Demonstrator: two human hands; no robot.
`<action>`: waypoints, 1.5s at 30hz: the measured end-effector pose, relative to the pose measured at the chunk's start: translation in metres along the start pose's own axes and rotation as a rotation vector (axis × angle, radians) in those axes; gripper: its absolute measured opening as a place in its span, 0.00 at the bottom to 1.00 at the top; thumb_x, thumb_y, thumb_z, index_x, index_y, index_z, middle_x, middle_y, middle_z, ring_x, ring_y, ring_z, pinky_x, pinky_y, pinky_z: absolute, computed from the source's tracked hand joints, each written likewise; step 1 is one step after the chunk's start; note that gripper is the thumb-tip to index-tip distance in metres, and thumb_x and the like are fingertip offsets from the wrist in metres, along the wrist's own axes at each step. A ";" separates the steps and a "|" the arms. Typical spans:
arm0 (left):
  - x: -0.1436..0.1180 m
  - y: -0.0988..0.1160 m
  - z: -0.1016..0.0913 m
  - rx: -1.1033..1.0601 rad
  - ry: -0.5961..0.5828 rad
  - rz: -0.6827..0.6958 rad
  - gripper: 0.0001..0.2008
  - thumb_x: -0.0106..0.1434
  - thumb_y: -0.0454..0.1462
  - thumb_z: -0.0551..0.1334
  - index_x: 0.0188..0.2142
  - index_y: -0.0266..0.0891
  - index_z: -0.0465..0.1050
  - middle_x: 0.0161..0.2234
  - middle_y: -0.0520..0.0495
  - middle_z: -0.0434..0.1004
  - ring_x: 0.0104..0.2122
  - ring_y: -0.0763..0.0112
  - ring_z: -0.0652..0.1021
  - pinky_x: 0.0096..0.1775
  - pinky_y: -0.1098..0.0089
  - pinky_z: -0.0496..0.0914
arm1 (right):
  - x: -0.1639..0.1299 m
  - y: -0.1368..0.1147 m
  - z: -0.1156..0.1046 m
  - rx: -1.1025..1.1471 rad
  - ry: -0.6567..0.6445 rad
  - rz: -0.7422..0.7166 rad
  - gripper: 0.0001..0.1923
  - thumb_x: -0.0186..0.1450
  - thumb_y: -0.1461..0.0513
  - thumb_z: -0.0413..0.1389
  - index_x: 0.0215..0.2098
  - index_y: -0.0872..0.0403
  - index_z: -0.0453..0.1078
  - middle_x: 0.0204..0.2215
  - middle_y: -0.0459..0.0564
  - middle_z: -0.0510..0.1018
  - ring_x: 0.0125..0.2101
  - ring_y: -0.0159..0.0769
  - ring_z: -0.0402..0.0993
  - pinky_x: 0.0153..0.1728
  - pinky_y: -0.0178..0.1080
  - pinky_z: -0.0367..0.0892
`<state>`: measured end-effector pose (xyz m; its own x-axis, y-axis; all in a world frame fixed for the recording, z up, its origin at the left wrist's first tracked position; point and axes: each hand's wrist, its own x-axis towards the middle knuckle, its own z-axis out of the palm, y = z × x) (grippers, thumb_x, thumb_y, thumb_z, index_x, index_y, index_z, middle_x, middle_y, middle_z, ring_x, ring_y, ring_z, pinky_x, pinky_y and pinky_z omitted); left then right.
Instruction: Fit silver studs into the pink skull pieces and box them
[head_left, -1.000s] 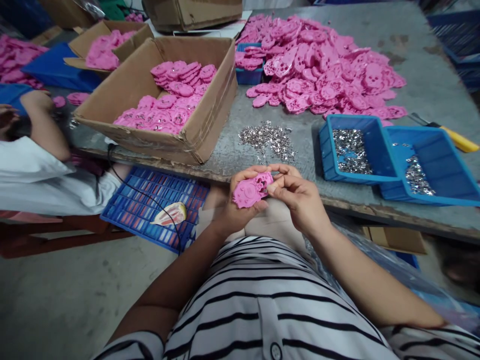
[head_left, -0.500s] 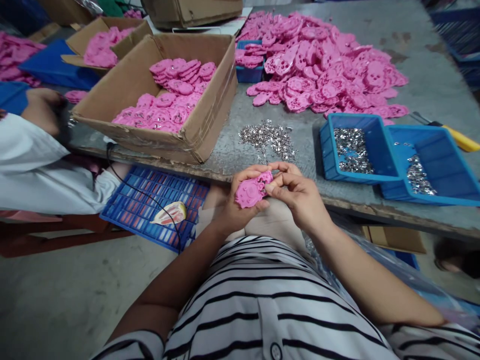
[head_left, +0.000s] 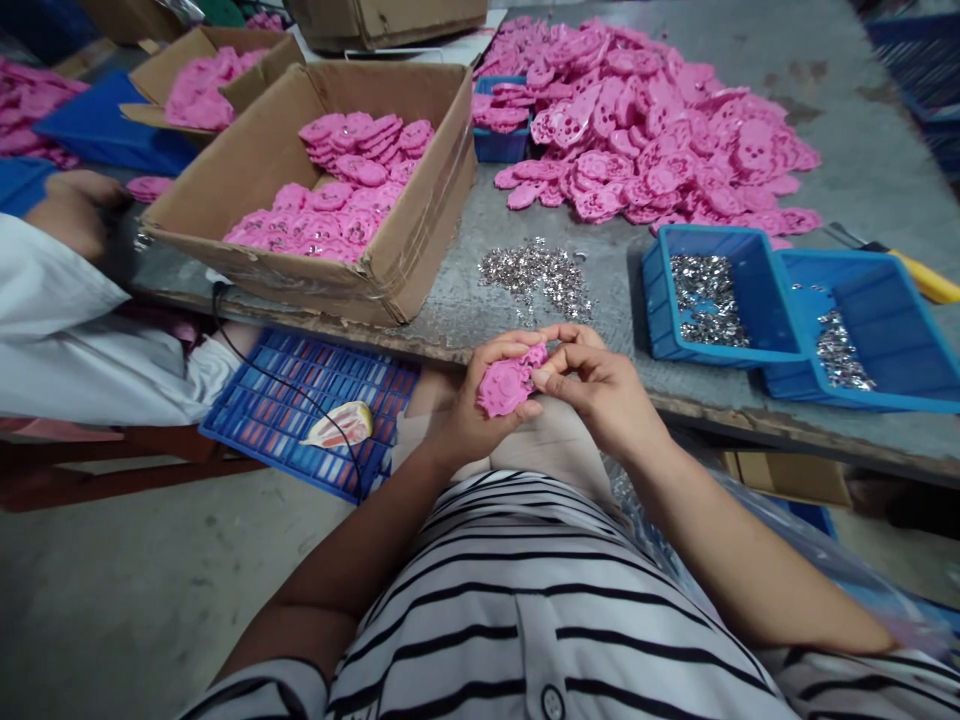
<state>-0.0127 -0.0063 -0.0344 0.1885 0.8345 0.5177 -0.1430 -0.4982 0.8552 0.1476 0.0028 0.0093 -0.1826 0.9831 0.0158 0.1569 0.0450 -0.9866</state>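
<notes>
The left hand (head_left: pixel 472 415) grasps a flat, rubbery pink piece (head_left: pixel 508 384) with a moulded face, held over the lap just short of the tabletop (head_left: pixel 840 150) edge. The right hand (head_left: pixel 600 390) pinches its upper edge with thumb and forefinger; whatever sits between those fingertips is too small to make out. Just beyond lies a glittering heap of tiny metal bits (head_left: pixel 536 270) on the rough grey surface. Two blue plastic trays (head_left: pixel 750 300) hold more of them, the right one cut off. A cardboard box (head_left: pixel 315 190) holds stacked pink pieces.
</notes>
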 end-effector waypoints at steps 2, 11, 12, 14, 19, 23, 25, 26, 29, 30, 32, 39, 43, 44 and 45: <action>0.000 -0.004 -0.001 0.013 -0.036 0.070 0.25 0.57 0.38 0.69 0.52 0.45 0.64 0.54 0.42 0.69 0.58 0.60 0.69 0.59 0.54 0.62 | 0.001 0.001 -0.001 0.012 -0.010 0.011 0.13 0.54 0.54 0.66 0.20 0.53 0.72 0.43 0.52 0.71 0.49 0.43 0.66 0.52 0.46 0.60; 0.002 -0.006 -0.001 0.049 -0.050 0.120 0.26 0.58 0.36 0.68 0.55 0.45 0.63 0.54 0.42 0.69 0.58 0.60 0.69 0.59 0.54 0.62 | 0.000 0.004 0.002 -0.011 0.022 -0.013 0.14 0.53 0.54 0.66 0.21 0.52 0.70 0.44 0.52 0.71 0.48 0.43 0.66 0.49 0.46 0.62; 0.002 -0.006 -0.001 0.052 -0.048 0.119 0.27 0.58 0.35 0.68 0.55 0.46 0.63 0.54 0.42 0.69 0.58 0.60 0.69 0.59 0.54 0.62 | 0.000 0.005 0.003 0.007 0.028 -0.013 0.14 0.53 0.54 0.66 0.21 0.52 0.70 0.44 0.52 0.70 0.49 0.43 0.66 0.50 0.46 0.62; 0.002 -0.007 -0.002 0.057 -0.047 0.117 0.28 0.57 0.35 0.69 0.55 0.46 0.62 0.54 0.42 0.69 0.58 0.60 0.69 0.59 0.53 0.62 | -0.001 0.006 0.005 0.056 0.039 -0.008 0.14 0.54 0.53 0.66 0.21 0.52 0.70 0.44 0.52 0.70 0.49 0.44 0.66 0.51 0.46 0.61; 0.002 -0.007 -0.003 0.083 -0.049 0.118 0.28 0.57 0.35 0.69 0.55 0.46 0.62 0.54 0.42 0.69 0.58 0.58 0.69 0.59 0.53 0.62 | -0.003 0.007 0.008 0.121 0.073 0.018 0.12 0.54 0.55 0.66 0.21 0.52 0.71 0.44 0.51 0.71 0.49 0.44 0.66 0.53 0.47 0.59; 0.003 -0.005 -0.004 0.115 -0.052 0.124 0.28 0.57 0.35 0.69 0.55 0.47 0.62 0.53 0.43 0.69 0.58 0.58 0.69 0.59 0.53 0.62 | -0.002 0.006 0.009 0.127 0.084 0.019 0.11 0.54 0.56 0.65 0.21 0.52 0.71 0.44 0.50 0.72 0.50 0.44 0.66 0.53 0.48 0.59; 0.004 -0.005 -0.004 0.134 -0.057 0.136 0.28 0.57 0.35 0.69 0.55 0.47 0.62 0.53 0.43 0.69 0.58 0.58 0.69 0.59 0.53 0.62 | -0.001 0.006 0.009 0.139 0.083 0.025 0.10 0.54 0.57 0.65 0.21 0.52 0.71 0.44 0.50 0.72 0.50 0.44 0.66 0.54 0.48 0.59; 0.004 -0.005 -0.004 0.144 -0.058 0.141 0.28 0.57 0.35 0.70 0.54 0.46 0.62 0.53 0.42 0.69 0.58 0.58 0.69 0.59 0.53 0.62 | -0.001 0.006 0.009 0.148 0.083 0.029 0.10 0.54 0.57 0.65 0.21 0.52 0.71 0.43 0.50 0.72 0.50 0.44 0.66 0.54 0.49 0.58; 0.004 -0.005 -0.004 0.160 -0.046 0.152 0.27 0.57 0.36 0.70 0.54 0.45 0.63 0.52 0.42 0.69 0.57 0.59 0.70 0.59 0.53 0.63 | 0.000 0.005 0.010 0.171 0.085 0.038 0.09 0.53 0.58 0.65 0.21 0.52 0.71 0.43 0.50 0.72 0.49 0.44 0.67 0.55 0.50 0.58; 0.004 -0.005 -0.004 0.160 -0.036 0.153 0.27 0.57 0.37 0.70 0.54 0.45 0.63 0.52 0.42 0.69 0.57 0.59 0.70 0.58 0.53 0.63 | 0.000 0.004 0.010 0.175 0.088 0.040 0.09 0.53 0.59 0.65 0.21 0.52 0.71 0.43 0.50 0.72 0.49 0.44 0.67 0.55 0.50 0.58; 0.003 -0.006 -0.003 0.159 -0.014 0.155 0.27 0.57 0.38 0.70 0.54 0.44 0.63 0.52 0.41 0.69 0.57 0.59 0.70 0.58 0.54 0.63 | -0.001 0.005 0.012 0.186 0.096 0.049 0.08 0.53 0.59 0.65 0.21 0.52 0.72 0.43 0.51 0.72 0.50 0.45 0.67 0.55 0.50 0.57; 0.002 -0.010 -0.002 0.173 0.014 0.171 0.27 0.57 0.40 0.70 0.53 0.44 0.63 0.52 0.41 0.70 0.56 0.59 0.71 0.58 0.53 0.64 | -0.002 0.007 0.015 0.223 0.122 0.083 0.08 0.52 0.60 0.64 0.19 0.52 0.71 0.44 0.51 0.73 0.51 0.45 0.66 0.57 0.51 0.56; 0.003 -0.010 -0.003 0.191 -0.014 0.165 0.26 0.58 0.41 0.69 0.54 0.45 0.63 0.53 0.41 0.70 0.57 0.59 0.70 0.57 0.54 0.64 | 0.001 0.005 0.014 0.240 0.117 0.117 0.07 0.51 0.60 0.64 0.19 0.52 0.71 0.43 0.51 0.73 0.50 0.45 0.67 0.57 0.51 0.56; 0.004 -0.009 -0.004 0.190 -0.022 0.168 0.26 0.58 0.41 0.69 0.54 0.45 0.63 0.53 0.41 0.70 0.56 0.59 0.70 0.57 0.54 0.64 | 0.001 0.005 0.014 0.242 0.118 0.123 0.07 0.50 0.60 0.64 0.19 0.52 0.71 0.42 0.51 0.73 0.50 0.46 0.67 0.57 0.51 0.56; 0.004 -0.009 -0.004 0.186 -0.027 0.174 0.26 0.58 0.41 0.69 0.54 0.45 0.63 0.53 0.41 0.70 0.56 0.59 0.70 0.57 0.54 0.64 | 0.001 0.005 0.014 0.241 0.119 0.128 0.07 0.50 0.60 0.64 0.19 0.52 0.71 0.42 0.51 0.74 0.50 0.46 0.67 0.57 0.51 0.56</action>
<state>-0.0146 0.0026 -0.0403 0.2031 0.7270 0.6560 0.0051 -0.6707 0.7417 0.1346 0.0019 0.0024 -0.0589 0.9926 -0.1061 -0.0663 -0.1099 -0.9917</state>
